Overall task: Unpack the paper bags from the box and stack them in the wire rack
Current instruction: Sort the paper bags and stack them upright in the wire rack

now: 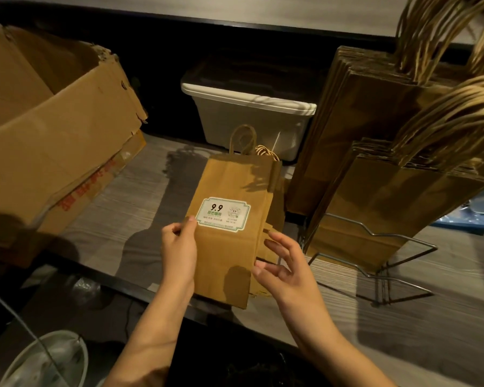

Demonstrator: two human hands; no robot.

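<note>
A small stack of flat brown paper bags (229,247) with twine handles lies on the counter, its near end over the counter's front edge. The top bag carries a white and green sticker (222,214). My left hand (179,247) holds the stack's left edge, thumb on top beside the sticker. My right hand (284,263) touches the stack's right edge with fingers spread and loosely bent. The open cardboard box (48,135) stands at the left. The wire rack (375,255) at the right holds two upright rows of paper bags (375,174); its near slot is bare.
A white plastic tub (252,118) sits at the back, behind the stack. A blue item (470,216) lies at the far right behind the rack. A white bin (45,361) stands below the counter at the lower left. A dark wall runs along the back.
</note>
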